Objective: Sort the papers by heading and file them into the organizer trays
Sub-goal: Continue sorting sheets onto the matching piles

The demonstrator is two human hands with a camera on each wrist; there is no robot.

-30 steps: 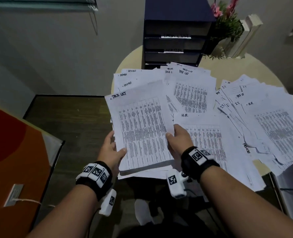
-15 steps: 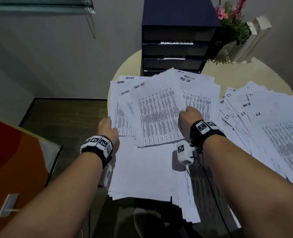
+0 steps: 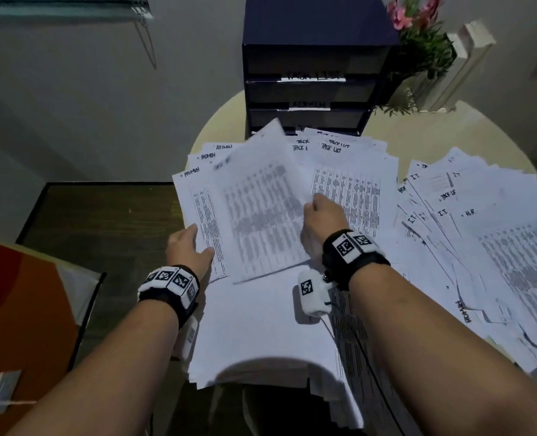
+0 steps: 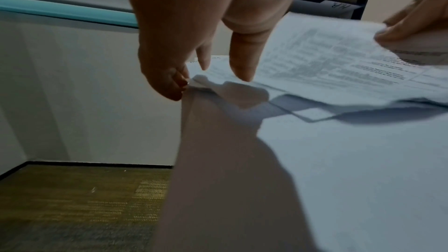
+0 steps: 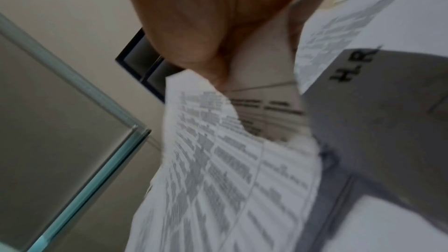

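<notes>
Since the earlier frame the task-list sheet (image 3: 261, 212) had moved far-left onto the admin pile (image 3: 198, 196). Your right hand (image 3: 322, 217) pinched it; your left hand (image 3: 187, 251) rested loose-fingered on the pile's edge. Sorting continued; filing into the organizer (image 3: 311, 77) was next.

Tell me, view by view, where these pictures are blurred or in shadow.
Head view: the printed white sheet pinched by the right hand is motion-blurred; the room is dim. Left wrist view: the left hand casts a shadow on the blank white paper stack. Right wrist view: blurred throughout, only the handwritten H.R heading reads.
</notes>
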